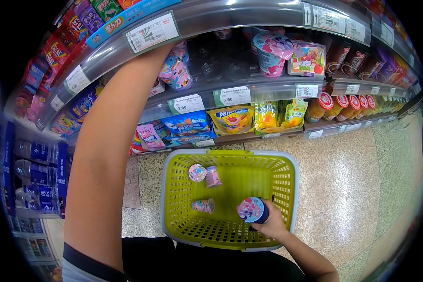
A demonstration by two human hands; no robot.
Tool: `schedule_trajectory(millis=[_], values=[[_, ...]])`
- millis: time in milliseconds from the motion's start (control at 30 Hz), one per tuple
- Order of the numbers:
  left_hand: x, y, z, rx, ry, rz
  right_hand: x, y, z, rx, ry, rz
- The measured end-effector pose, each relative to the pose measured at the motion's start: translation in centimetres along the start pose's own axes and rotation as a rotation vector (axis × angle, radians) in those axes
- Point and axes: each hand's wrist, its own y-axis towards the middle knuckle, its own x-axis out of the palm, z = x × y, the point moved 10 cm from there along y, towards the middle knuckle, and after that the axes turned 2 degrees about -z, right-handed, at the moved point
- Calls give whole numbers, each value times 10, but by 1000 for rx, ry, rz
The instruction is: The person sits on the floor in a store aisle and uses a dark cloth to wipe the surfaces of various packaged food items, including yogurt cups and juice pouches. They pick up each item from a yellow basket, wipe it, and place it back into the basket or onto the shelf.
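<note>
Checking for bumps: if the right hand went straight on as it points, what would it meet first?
Probably the pink-sided cup toward the far left of the basket, ahead of the right hand and its held cup, but depth is unclear.

We see bright white glare on the floor (pixel 338 188) at right, while inside the far middle shelf (pixel 275 90) it is dim. Straight edges bend strongly toward the black rim.
</note>
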Motion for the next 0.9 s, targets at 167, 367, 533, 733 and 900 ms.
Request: schedule_trajectory(millis=[167,367,533,733,900], values=[[6,23,10,49,-22,7,-6,-2,4,31,-23,40],[4,17,9,55,-18,4,-5,-1,1,20,-22,30],[4,17,17,93,-7,5,-7,-4,0,32,-10,67],[-2,-4,28,46,-42,119,-15,-3,0,-33,26,150],[-3,-90,140,237,-100,255,-42,-2,-17,-38,261,298]])
